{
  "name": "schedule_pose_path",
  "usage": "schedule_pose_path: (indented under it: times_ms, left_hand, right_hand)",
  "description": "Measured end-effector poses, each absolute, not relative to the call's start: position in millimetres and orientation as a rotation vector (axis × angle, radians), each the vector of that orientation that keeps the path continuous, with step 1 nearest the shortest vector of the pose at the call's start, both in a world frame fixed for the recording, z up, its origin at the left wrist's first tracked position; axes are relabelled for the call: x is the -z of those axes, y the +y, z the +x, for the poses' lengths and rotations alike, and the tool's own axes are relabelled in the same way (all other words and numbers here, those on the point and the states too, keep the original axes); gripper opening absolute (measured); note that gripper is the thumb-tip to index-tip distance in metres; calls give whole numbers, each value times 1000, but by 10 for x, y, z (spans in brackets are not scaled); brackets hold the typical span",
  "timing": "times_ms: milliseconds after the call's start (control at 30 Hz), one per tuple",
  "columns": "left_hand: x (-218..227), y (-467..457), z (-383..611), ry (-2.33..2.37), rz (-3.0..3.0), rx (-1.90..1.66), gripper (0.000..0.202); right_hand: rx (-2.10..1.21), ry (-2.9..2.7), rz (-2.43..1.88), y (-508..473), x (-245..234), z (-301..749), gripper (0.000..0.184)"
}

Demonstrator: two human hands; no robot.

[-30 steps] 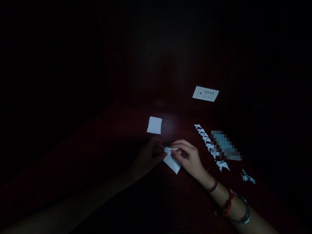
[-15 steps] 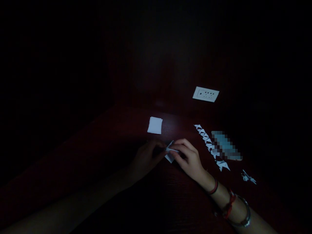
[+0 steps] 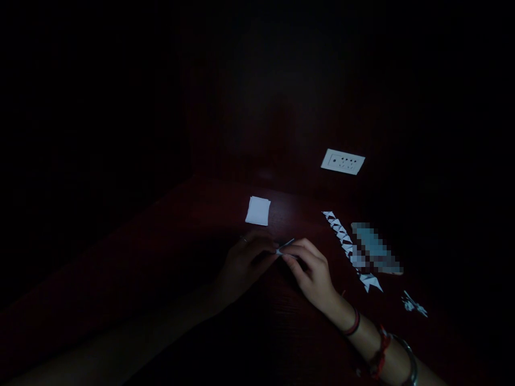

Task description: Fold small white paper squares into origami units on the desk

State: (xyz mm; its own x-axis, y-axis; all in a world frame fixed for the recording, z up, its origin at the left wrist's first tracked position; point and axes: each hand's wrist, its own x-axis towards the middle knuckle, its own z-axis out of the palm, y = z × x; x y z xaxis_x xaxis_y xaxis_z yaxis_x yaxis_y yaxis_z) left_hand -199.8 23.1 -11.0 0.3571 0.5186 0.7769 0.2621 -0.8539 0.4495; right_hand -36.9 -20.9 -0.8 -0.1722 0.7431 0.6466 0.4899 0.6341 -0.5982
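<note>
Paper (image 3: 287, 243) tipped nearly edge-on since earlier, left hand (image 3: 243, 262) and right hand (image 3: 316, 272) fingers pinching it; probably light, easily creased, hold by edges.

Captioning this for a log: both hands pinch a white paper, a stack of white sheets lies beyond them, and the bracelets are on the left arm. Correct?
Wrong side: the head view shows the bracelets on the right arm. The left hand and right hand do pinch a white paper, with the stack of white sheets beyond them.
</note>
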Motion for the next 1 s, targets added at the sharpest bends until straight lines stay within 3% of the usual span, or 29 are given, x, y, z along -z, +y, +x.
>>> schedule_pose_path:
  times_ms: [1000]
  left_hand:
    - [109,141,-1987,796,2473,-1525,18]
  right_hand:
    - [-334,-1816,-1018,-193,33,-393,18]
